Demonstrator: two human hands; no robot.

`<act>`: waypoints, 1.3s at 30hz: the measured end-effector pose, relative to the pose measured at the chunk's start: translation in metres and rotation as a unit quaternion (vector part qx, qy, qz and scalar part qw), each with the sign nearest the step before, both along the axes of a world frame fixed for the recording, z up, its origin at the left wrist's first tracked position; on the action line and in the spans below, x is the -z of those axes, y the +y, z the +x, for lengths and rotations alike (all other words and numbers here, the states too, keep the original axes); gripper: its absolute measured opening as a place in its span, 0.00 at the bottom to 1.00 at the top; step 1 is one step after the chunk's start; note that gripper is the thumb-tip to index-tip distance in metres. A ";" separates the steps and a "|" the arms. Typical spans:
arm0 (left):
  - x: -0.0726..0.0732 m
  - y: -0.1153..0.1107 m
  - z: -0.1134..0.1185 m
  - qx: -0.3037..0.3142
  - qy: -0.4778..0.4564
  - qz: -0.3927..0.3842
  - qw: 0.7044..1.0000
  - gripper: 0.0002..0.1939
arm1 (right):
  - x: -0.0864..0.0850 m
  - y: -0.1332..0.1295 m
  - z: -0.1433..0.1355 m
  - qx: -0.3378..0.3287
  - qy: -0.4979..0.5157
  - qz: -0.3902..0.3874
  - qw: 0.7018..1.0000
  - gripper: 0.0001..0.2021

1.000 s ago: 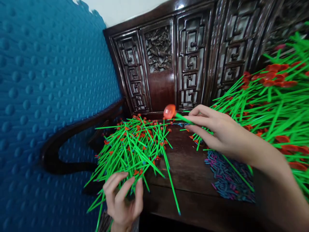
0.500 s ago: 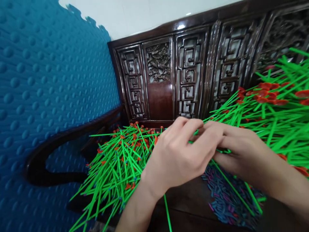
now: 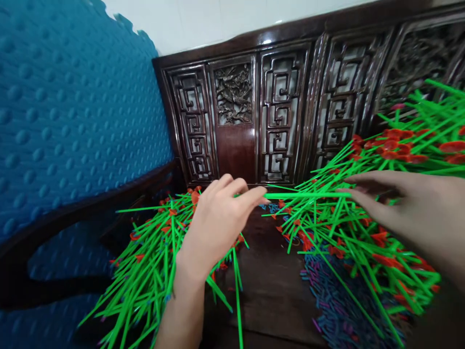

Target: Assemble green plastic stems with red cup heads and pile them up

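My left hand is closed on a thin green stick, with the thumb and fingers pinched around its left end. That stick runs level to the right, and its other end reaches the thumb of my right hand. The right thumb and fingers are apart, with a gap between them. Below and behind the left hand lies a heap of green sticks with red cup-shaped ends. Under the right hand is a larger pile of similar sticks. Whatever sits at the held stick's left end is hidden by my fingers.
A pile of small blue and purple tube-like pieces lies on the dark wooden seat. Behind stands a carved wooden backrest. At the left are a curved armrest and a studded blue foam mat.
My hands were together over the middle. Now the left has moved left and the right has drawn off to the right, with the green stick stretched between them.
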State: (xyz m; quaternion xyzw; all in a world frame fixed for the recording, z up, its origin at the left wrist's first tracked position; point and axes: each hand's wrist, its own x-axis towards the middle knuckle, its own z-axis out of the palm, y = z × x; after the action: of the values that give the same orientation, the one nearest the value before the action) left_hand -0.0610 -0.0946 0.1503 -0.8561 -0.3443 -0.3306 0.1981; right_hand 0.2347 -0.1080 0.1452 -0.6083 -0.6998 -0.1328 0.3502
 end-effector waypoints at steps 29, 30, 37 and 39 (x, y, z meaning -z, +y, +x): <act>0.014 0.009 0.034 0.025 -0.035 0.029 0.999 0.16 | 0.113 0.102 -0.070 0.041 -0.138 -0.514 0.846 0.08; 0.014 0.007 0.034 0.024 -0.027 0.028 0.999 0.16 | 0.112 0.100 -0.069 0.046 -0.141 -0.511 0.846 0.08; 0.014 0.003 0.030 0.031 -0.054 0.032 0.998 0.11 | 0.122 0.107 -0.073 0.044 -0.199 -0.464 0.862 0.12; 0.014 0.004 0.031 0.031 -0.065 0.046 0.996 0.11 | 0.131 0.110 -0.075 0.036 -0.215 -0.459 0.861 0.13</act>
State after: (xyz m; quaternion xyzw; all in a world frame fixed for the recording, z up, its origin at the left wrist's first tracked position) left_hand -0.0300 -0.0903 0.1366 -0.8328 -0.3146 -0.4071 0.2044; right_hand 0.1593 0.0024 0.0141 -0.6812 -0.7172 0.0633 -0.1325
